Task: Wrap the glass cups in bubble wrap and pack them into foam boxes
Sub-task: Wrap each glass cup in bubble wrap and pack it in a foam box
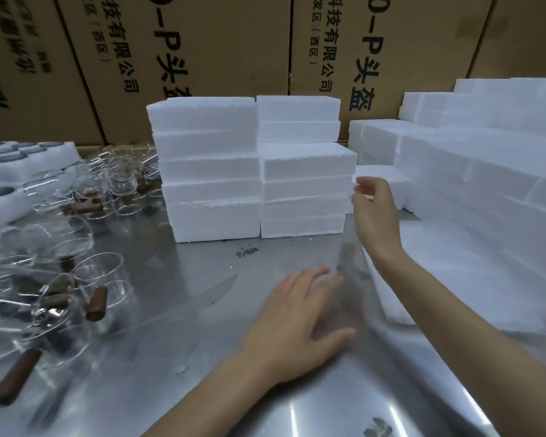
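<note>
Foam boxes (215, 171): two stacks. Left hand (300, 323) flat, fingers spread; right hand (372, 206) raised, empty.

I see brown cardboard cartons (202, 42) with black print from ten to two o'clock; the steel table (202, 310) spreads below, scattered white crumbs (246, 252) at centre.

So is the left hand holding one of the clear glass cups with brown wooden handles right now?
No, the left hand lies flat with fingers spread on the metal table, apart from the glass cups.
</note>
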Demonstrator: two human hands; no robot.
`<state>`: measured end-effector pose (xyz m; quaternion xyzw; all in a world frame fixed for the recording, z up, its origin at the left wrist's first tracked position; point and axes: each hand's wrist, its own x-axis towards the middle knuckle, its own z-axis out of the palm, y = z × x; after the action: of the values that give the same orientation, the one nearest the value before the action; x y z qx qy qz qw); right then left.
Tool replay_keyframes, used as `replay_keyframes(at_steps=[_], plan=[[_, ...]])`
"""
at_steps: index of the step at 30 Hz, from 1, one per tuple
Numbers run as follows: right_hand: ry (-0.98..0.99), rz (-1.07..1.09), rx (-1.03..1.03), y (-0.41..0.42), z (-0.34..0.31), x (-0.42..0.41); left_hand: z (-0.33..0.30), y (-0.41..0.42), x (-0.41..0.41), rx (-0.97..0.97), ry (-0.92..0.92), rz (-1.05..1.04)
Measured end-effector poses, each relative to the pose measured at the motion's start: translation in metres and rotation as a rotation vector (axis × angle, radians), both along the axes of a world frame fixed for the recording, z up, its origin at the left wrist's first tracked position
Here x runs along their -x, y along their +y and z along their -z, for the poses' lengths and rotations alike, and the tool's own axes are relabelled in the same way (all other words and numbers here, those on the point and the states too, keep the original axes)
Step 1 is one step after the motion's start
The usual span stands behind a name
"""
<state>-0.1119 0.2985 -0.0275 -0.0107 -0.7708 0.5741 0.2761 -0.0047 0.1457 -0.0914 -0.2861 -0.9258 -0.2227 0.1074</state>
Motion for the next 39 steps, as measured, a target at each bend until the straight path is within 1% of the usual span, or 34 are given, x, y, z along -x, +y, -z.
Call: replay_keyframes(at_steps=[3, 5, 7, 9, 10, 11, 12, 14, 17, 19, 21, 24, 26, 28, 30, 32, 34, 36, 39], plan=[[-0.053, -0.190, -0.004, -0.032, 0.020, -0.031, -0.005, -0.050, -0.017, 0.048, 0.166, -0.173], [-0.112, -0.260, -0.031, -0.053, 0.039, -0.047, -0.012, -0.072, -0.020, 0.109, 0.226, -0.323], [-0.166, -0.272, -0.188, -0.067, 0.060, -0.061, -0.018, -0.087, -0.024, 0.203, 0.188, -0.496], [-0.186, -0.279, -0.358, -0.071, 0.072, -0.068, -0.021, -0.102, -0.027, 0.206, 0.165, -0.648], [-0.172, -0.278, -0.385, -0.071, 0.073, -0.069, -0.023, -0.109, -0.027, 0.201, 0.187, -0.707], [-0.158, -0.272, -0.391, -0.070, 0.072, -0.069, -0.027, -0.115, -0.025, 0.239, 0.213, -0.772], [-0.154, -0.264, -0.385, -0.069, 0.071, -0.069, -0.032, -0.120, -0.022, 0.313, 0.204, -0.845], [-0.163, -0.256, -0.339, -0.067, 0.070, -0.067, -0.043, -0.127, -0.011, 0.485, 0.104, -0.969], [-0.177, -0.264, -0.324, -0.065, 0.071, -0.068, -0.051, -0.133, 0.005, 0.709, -0.038, -1.058], [-0.179, -0.274, -0.318, -0.063, 0.071, -0.067, -0.053, -0.136, 0.013, 0.787, -0.065, -1.074], [-0.185, -0.289, -0.314, -0.063, 0.072, -0.067, -0.055, -0.139, 0.018, 0.780, -0.057, -1.085], [-0.206, -0.306, -0.309, -0.064, 0.072, -0.067, -0.054, -0.141, 0.022, 0.657, -0.025, -1.046], [-0.211, -0.315, -0.301, -0.064, 0.072, -0.066, -0.051, -0.138, 0.021, 0.595, 0.028, -0.958], [-0.209, -0.326, -0.294, -0.064, 0.071, -0.066, -0.048, -0.128, 0.020, 0.559, 0.146, -0.803], [-0.197, -0.364, -0.282, -0.066, 0.069, -0.067, -0.044, -0.113, 0.018, 0.478, 0.273, -0.590], [-0.154, -0.442, -0.286, -0.067, 0.067, -0.070, -0.043, -0.097, 0.016, 0.377, 0.394, -0.377], [-0.102, -0.532, -0.331, -0.066, 0.065, -0.072, -0.043, -0.084, 0.014, 0.324, 0.544, -0.193], [-0.046, -0.605, -0.330, -0.066, 0.062, -0.074, -0.040, -0.076, 0.012, 0.270, 0.645, -0.073], [0.009, -0.622, -0.290, -0.063, 0.059, -0.075, -0.031, -0.068, 0.009, 0.172, 0.735, -0.015]])
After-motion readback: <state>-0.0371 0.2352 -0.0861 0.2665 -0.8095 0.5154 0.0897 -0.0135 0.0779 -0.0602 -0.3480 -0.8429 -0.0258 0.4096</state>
